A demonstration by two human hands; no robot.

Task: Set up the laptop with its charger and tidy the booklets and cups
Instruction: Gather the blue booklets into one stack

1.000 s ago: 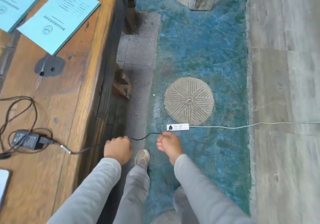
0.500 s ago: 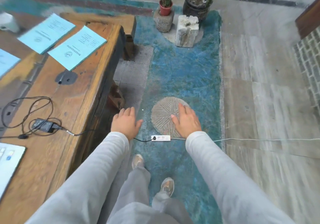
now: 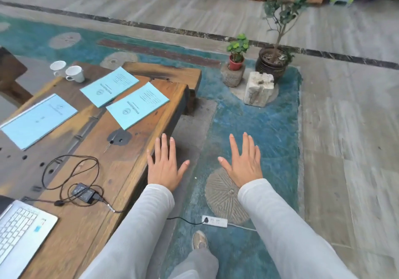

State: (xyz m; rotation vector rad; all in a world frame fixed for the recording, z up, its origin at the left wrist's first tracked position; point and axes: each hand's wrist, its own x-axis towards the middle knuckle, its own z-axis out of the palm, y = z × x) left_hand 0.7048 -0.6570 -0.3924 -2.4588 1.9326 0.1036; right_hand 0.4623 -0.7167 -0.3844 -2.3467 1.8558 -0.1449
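Grey sleeves end in two bare hands, both flat with fingers straight and spread, holding nothing. The left hand [image 3: 165,166] hovers at the table's [image 3: 86,235] right edge. The right hand [image 3: 244,166] is out over the blue floor [image 3: 269,127], well apart from the table.

Below them a black cord [image 3: 185,220] drops off the table edge to a white strip [image 3: 214,221] on the floor, just ahead of a shoe [image 3: 199,240]; a plug sits in the strip. The charger [image 3: 84,193] lies in its looped cord near the laptop [image 3: 19,233], which is open at the near left corner. Whether the cord is joined to the laptop I cannot tell.

Mains power looks done, so the tidying likely comes next. Three booklets [image 3: 138,105] lie scattered and skewed further up, and two cups [image 3: 75,74] stand close together at the far end. Gathering them calls for a reach forward and left across the wood.

The nearest booklet's corner lies close to the right edge and could slide off if nudged. The hanging cord could snag a leg. Bare wood between charger and booklets gives room for stacking.
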